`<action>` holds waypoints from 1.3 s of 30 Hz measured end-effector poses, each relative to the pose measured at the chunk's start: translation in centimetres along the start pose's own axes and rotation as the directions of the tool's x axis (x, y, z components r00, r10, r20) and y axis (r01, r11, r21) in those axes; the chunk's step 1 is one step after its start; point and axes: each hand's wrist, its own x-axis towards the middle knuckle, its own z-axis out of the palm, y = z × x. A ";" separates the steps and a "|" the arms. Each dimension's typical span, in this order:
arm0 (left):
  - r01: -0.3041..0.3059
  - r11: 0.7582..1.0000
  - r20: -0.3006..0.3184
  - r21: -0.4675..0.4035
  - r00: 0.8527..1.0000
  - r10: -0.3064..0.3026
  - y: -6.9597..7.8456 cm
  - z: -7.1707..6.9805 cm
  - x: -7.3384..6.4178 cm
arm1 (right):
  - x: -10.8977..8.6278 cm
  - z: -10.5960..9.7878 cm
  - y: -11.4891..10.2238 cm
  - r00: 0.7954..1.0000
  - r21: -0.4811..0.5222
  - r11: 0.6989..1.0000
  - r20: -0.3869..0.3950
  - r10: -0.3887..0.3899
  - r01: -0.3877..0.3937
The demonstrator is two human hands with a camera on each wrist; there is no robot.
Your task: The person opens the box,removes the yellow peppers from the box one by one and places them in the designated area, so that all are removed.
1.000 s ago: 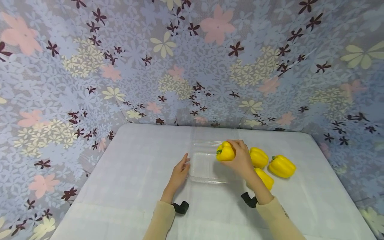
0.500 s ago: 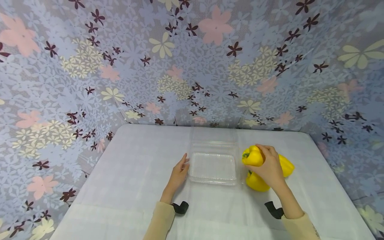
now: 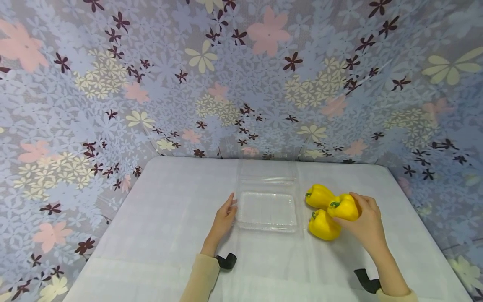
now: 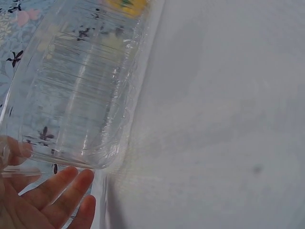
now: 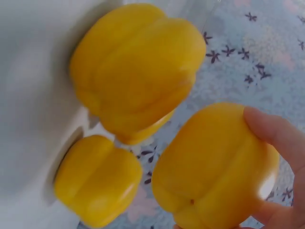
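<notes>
Four-sided and clear, a hinged plastic container (image 3: pixel 267 209) stands with its lid (image 3: pixel 268 170) raised at the back. At its left side my left hand (image 3: pixel 222 218) reaches up with loosely extended fingers at the rim; part of a finger shows through the plastic in the left wrist view. My right hand (image 3: pixel 364 222) grips a yellow bell pepper (image 3: pixel 345 207) between thumb and fingers. Two more yellow bell peppers, a rear one (image 3: pixel 318 196) and a front one (image 3: pixel 323 226), sit right of the container. Another pepper (image 5: pixel 97 181) shows in the right wrist view; in the head view my right hand hides it.
A white cloth covers the table (image 3: pixel 170 201). Floral fabric (image 3: pixel 226 84) hangs along the table's back and sides. Black straps (image 3: pixel 226 261) are on both wrists.
My right hand has carried the gripped pepper rightward from above the container, past the rear pepper, to the right side of the group. My left hand has stayed at the container's edge.
</notes>
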 end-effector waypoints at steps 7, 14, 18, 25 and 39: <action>-0.001 1.000 0.003 -0.006 1.000 0.001 -0.2 0.0 0.1 | -1.5 -0.9 2.4 0.999 -0.036 0.999 -0.022 0.031 -0.032; 0.013 1.000 0.006 -0.010 1.000 -0.012 0.2 -0.2 0.1 | -2.3 -0.7 4.5 0.998 -0.080 0.994 -0.020 0.067 -0.068; 0.021 1.000 0.013 -0.012 1.000 -0.021 0.3 -0.2 0.1 | -2.6 -0.1 5.5 0.994 -0.115 0.987 0.014 0.112 -0.110; 0.029 0.999 0.019 -0.020 0.999 -0.029 0.2 -0.1 0.0 | -2.7 0.9 6.2 0.984 -0.146 0.978 0.072 0.163 -0.151; 0.031 0.999 0.011 -0.014 0.999 -0.030 0.3 -0.1 0.0 | -2.4 1.7 6.1 0.987 -0.260 0.961 0.102 0.122 -0.092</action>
